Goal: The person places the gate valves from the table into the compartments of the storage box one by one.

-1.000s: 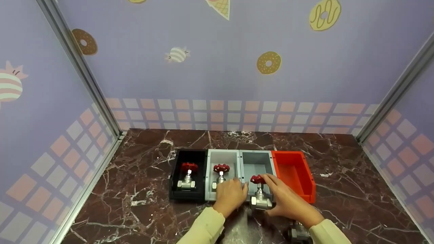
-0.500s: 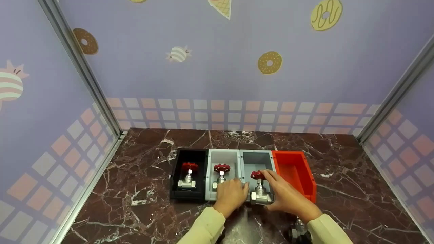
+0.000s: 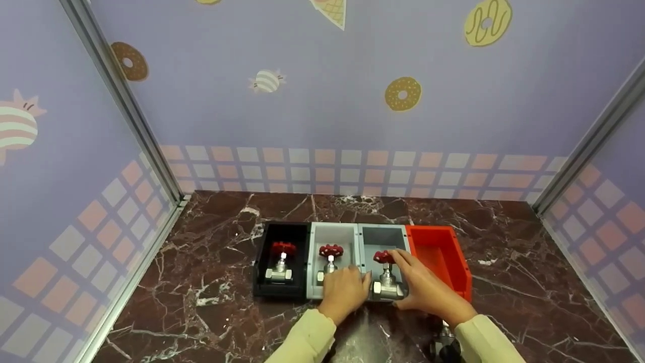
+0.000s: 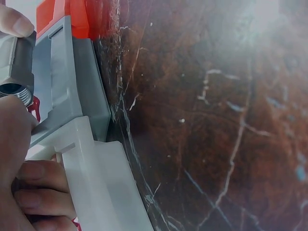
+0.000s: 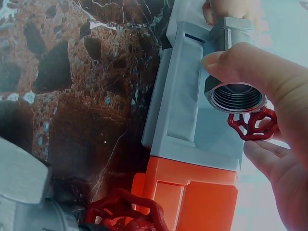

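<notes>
My right hand (image 3: 428,290) holds a metal valve (image 3: 387,288) with a red handwheel, upright over the front of the grey bin (image 3: 380,234). In the right wrist view, the thumb lies on the valve body (image 5: 236,91) beside its threaded opening, and fingers reach to the handwheel (image 5: 255,124). My left hand (image 3: 345,290) grips the wall of the white bin (image 3: 332,232) on the grey bin's side; its curled fingers (image 4: 45,187) reach inside the white bin. Behind that hand stands another valve (image 3: 331,251), its base partly hidden.
At the row's left end, a black bin (image 3: 284,232) contains a similar valve (image 3: 279,272). The red bin (image 3: 436,252) adjoins the grey one on the right. Another valve (image 3: 444,345) is on the marble-patterned table (image 3: 216,302) beneath my right forearm, partly hidden.
My right hand has carried the valve slightly forward, from in front of the grey bin's front edge to over it. The left hand stays on the white bin.
</notes>
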{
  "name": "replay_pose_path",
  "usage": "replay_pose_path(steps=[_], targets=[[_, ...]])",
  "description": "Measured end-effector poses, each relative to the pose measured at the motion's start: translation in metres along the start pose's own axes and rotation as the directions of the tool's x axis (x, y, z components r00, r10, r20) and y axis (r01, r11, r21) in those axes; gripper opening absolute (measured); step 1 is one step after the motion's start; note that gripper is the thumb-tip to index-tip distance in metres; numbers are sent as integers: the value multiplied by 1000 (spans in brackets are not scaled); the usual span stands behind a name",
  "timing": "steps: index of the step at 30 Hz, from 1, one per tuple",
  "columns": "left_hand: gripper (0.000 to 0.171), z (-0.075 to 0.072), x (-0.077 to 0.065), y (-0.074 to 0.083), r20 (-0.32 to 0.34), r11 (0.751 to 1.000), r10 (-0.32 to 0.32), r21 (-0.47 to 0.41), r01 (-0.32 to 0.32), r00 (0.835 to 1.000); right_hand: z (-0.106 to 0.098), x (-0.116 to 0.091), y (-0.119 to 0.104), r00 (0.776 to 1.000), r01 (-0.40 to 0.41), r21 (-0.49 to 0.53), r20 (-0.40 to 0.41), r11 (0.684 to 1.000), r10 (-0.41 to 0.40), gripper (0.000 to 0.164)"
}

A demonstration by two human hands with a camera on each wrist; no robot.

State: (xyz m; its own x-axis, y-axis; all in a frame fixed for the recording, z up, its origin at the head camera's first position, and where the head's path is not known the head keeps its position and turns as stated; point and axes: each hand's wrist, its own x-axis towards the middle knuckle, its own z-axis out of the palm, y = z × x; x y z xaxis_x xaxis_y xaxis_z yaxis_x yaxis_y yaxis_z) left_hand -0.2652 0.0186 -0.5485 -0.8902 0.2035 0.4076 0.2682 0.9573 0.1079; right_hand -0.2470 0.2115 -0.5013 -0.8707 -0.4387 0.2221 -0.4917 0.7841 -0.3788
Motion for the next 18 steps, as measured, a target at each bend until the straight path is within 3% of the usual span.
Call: replay_pose_path(steps=[7,18], targets=[[47,1,0,0,16,1000,-14,-6,14,1000,1,3,4,1000,8,-10,-28,1000,-9,109],[45,0,0,0,-19,1000,-2,-17,1,1000,0,10,10,1000,-23,-4,7,1000,23,107]])
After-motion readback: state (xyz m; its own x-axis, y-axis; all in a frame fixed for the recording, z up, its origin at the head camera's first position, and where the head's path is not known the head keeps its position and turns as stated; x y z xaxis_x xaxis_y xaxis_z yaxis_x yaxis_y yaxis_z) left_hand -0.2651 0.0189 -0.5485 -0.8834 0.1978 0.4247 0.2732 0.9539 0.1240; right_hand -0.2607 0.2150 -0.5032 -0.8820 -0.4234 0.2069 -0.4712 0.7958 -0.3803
